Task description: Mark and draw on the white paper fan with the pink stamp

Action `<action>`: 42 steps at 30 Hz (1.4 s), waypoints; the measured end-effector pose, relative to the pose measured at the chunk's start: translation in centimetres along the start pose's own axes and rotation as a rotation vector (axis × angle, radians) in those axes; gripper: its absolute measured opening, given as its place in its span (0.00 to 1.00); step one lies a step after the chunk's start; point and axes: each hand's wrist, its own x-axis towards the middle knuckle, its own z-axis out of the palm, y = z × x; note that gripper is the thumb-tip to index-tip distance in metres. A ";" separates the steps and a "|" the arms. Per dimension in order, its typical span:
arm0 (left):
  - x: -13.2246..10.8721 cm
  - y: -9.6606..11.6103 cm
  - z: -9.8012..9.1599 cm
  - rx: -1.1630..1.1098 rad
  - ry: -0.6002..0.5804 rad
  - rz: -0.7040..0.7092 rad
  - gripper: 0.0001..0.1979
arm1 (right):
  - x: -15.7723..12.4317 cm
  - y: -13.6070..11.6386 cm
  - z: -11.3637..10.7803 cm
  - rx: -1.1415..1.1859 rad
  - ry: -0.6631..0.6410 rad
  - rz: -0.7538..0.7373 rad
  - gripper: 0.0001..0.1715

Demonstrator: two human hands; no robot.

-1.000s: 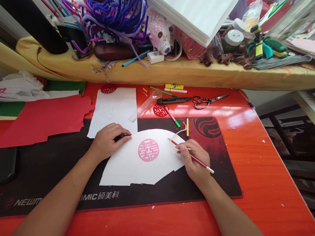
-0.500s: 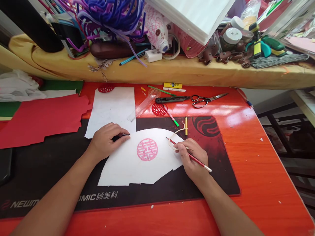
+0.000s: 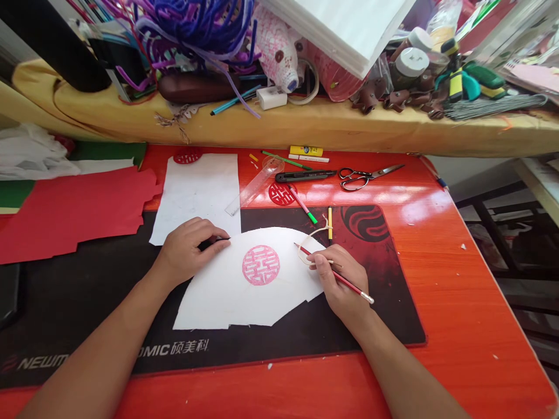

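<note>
A fan-shaped white paper lies on the dark desk mat. Near its middle is a round pink double-happiness drawing. At the paper's upper left edge my left hand is closed, thumb and finger pinched together; a small dark tip shows there, too hidden to name. Between the fingers of my right hand is a red pencil, its point close to the paper's upper right part. A pale string loops about the pencil and runs to a yellow marker on the mat.
Behind the mat lie a clear ruler, a utility knife, scissors, a red paper cutout, pens and a glue stick. Red paper and a white sheet are leftward. A cluttered yellow-covered shelf borders the back.
</note>
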 end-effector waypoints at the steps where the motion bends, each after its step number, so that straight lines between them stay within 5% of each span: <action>1: 0.0 0.0 0.0 0.000 0.002 0.002 0.11 | 0.0 0.0 0.0 0.000 0.001 0.003 0.13; 42: 0.3 0.3 -0.3 0.009 -0.045 -0.069 0.13 | -0.1 0.2 -0.7 -0.048 0.067 0.102 0.17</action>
